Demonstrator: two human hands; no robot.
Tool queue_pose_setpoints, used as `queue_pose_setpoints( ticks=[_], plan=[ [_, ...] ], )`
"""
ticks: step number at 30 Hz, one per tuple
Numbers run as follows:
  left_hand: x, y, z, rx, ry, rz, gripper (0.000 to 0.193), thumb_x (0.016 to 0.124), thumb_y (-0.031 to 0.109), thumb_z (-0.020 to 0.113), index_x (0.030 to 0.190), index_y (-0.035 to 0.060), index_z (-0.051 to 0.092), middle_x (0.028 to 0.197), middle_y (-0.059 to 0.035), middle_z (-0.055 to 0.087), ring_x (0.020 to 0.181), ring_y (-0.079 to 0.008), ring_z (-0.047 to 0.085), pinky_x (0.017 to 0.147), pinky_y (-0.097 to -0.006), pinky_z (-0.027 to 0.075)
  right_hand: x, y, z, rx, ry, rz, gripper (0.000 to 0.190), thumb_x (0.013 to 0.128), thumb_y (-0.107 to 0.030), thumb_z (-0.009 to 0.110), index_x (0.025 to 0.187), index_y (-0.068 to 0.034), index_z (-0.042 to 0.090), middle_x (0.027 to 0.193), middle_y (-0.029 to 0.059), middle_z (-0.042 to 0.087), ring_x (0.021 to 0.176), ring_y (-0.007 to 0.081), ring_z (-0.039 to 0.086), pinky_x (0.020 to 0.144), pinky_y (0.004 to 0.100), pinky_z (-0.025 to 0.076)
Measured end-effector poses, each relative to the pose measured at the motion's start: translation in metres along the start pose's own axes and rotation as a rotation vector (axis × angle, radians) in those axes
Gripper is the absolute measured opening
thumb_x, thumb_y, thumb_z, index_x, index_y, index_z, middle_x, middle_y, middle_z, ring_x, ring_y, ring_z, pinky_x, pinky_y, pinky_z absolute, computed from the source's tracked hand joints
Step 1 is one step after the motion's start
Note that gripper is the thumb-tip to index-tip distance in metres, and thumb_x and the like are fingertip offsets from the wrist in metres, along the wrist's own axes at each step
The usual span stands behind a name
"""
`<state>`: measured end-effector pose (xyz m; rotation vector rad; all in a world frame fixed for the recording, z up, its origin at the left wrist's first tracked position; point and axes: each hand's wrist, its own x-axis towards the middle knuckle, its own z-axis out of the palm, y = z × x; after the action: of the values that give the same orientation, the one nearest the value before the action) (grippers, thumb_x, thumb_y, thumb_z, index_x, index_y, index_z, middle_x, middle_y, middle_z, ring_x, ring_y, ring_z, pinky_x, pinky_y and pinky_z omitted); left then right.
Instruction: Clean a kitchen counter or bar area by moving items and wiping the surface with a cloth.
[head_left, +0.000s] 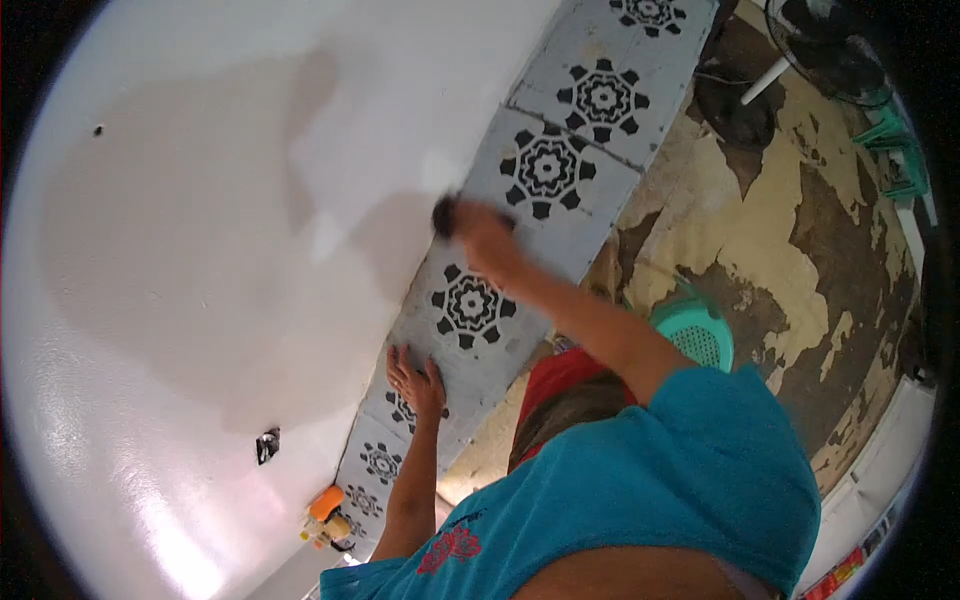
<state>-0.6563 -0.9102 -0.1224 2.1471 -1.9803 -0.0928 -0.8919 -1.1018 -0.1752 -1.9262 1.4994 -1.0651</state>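
A long grey surface (487, 360) with black and white flower-like medallion patterns runs along a white wall (225, 187). My right hand (487, 236) is closed on a dark object (445, 216), blurred and too unclear to name, at the edge where the surface meets the wall. My left hand (417, 382) lies palm down on the surface, fingers apart, near the wall, partly over one medallion. Between my hands another black medallion (472, 304) shows.
A turquoise plastic stool (694, 334) stands on the worn, peeling floor (750, 262) beside me. A pedestal fan (825, 52) is at the upper right. Orange and yellow items (327, 504) sit at the surface's far lower end. A small dark fitting (268, 445) is on the wall.
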Motion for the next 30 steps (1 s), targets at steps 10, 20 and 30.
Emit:
queue_pose_setpoints(
  ticks=[10, 20, 30],
  plan=[
    [-0.021, -0.021, -0.003, -0.002, 0.058, 0.016, 0.055, 0.085, 0.028, 0.059, 0.132, 0.0066, 0.042, 0.141, -0.0210, 0.034, 0.129, -0.0390, 0.033, 0.107, -0.0530, 0.022, 0.073, 0.069, -0.148, -0.713, 0.121, 0.075, 0.033, 0.079, -0.013, 0.059, 0.111, -0.017, 0.066, 0.134, 0.0102, 0.050, 0.126, 0.0347, 0.042, 0.105, 0.0520, 0.031],
    [-0.010, -0.023, 0.004, 0.182, -0.021, 0.129, 0.056, 0.084, 0.025, 0.059, 0.133, 0.0068, 0.042, 0.142, -0.0208, 0.033, 0.135, -0.0360, 0.028, 0.108, -0.0595, 0.015, -0.014, -0.026, -0.020, -0.285, -0.079, -0.290, 0.039, 0.080, -0.012, 0.057, 0.119, -0.007, 0.058, 0.132, 0.0152, 0.051, 0.123, 0.0353, 0.046, 0.106, 0.0504, 0.032],
    [0.129, 0.144, 0.056, -0.062, 0.027, 0.276, 0.050, 0.085, 0.025, 0.059, 0.131, 0.0105, 0.046, 0.141, -0.0176, 0.036, 0.133, -0.0361, 0.030, 0.108, -0.0588, 0.016, 0.120, 0.146, -0.159, -0.760, 0.144, 0.056, 0.024, 0.088, -0.024, 0.055, 0.109, -0.022, 0.067, 0.140, 0.0020, 0.045, 0.132, 0.0273, 0.037, 0.107, 0.0641, 0.021]
  ],
)
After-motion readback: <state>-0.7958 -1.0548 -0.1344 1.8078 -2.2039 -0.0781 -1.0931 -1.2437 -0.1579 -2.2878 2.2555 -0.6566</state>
